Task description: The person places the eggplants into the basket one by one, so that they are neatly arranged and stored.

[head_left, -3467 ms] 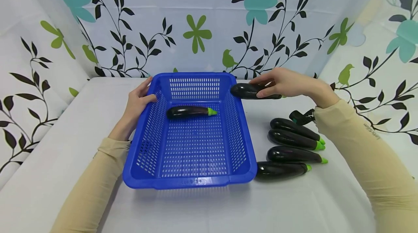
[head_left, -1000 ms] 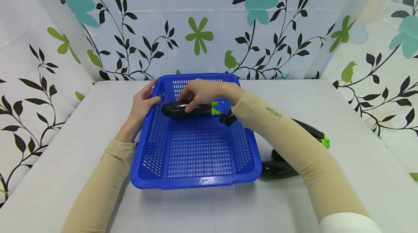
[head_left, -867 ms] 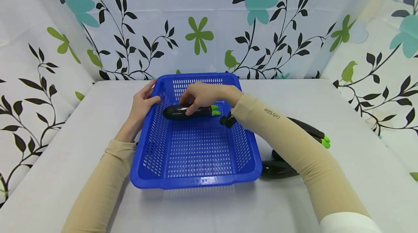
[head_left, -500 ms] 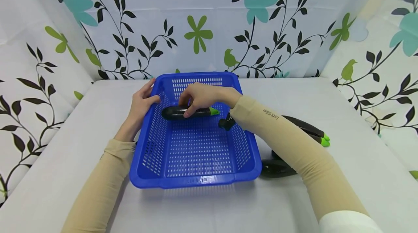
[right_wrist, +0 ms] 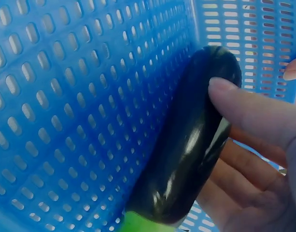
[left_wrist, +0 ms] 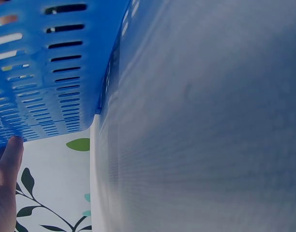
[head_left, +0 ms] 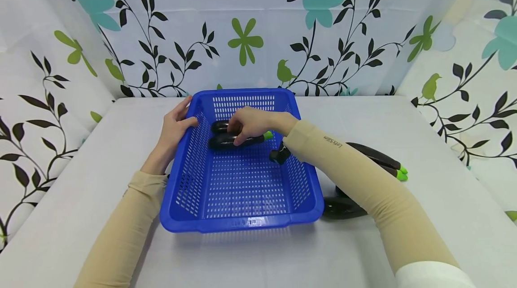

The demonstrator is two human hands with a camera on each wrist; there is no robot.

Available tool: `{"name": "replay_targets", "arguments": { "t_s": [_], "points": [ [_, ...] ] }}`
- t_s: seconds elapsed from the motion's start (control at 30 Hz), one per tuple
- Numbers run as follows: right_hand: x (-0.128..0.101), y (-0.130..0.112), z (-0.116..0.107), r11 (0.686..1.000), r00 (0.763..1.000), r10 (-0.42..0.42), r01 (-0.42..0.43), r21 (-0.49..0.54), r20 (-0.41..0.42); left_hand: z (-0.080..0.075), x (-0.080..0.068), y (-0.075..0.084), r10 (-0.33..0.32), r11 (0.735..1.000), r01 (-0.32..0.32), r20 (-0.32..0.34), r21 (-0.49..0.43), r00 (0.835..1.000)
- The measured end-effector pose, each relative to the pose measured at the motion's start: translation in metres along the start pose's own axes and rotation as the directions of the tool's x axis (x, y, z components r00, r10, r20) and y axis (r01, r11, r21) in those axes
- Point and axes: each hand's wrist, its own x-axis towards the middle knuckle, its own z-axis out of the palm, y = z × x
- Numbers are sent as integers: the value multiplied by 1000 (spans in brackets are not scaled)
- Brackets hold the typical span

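Note:
A blue perforated plastic basket [head_left: 242, 224] stands on the white table, and my left hand [head_left: 173, 130] grips its left rim. In the left wrist view, a finger of that hand [left_wrist: 7, 183] touches the basket's outer wall [left_wrist: 46, 104]. My right hand [head_left: 253, 122] is inside the basket and holds a glossy dark eggplant [head_left: 222, 142] with a green stem end. Its thumb presses on this eggplant [right_wrist: 186, 135] in the right wrist view, the other fingers behind. Just beyond lies a second eggplant [head_left: 218, 126], mostly hidden by the right hand.
Several more eggplants [head_left: 342, 208] lie on the table [head_left: 258, 261] right of the basket, partly covered by my right sleeve [head_left: 355, 180]. A black wrist device [head_left: 278, 155] hangs under the right wrist. A patterned curtain [head_left: 181, 19] closes off the back.
Since the oldest frame, my right hand has carried an eggplant from beside the right rim into the basket. Lately it shifted slightly nearer, and the far eggplant came into view. The left hand stays put.

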Motion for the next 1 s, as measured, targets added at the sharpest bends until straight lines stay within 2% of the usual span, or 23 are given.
{"name": "replay_targets", "arguments": {
  "t_s": [0.37,0.67,1.0],
  "points": [
    [2,7,4,999,998,-3,1,-43,-59,1,0,0,-11,1000,12,-14,20,1000],
    [4,11,5,1000,990,-19,16,-21,-143,2,-2,0,2,1000,-2,-7,-20,1000],
    [6,13,5,1000,978,-1,5,16,-206,3,-2,0,-1,1000,1,-5,-8,1000]
  ]
}}
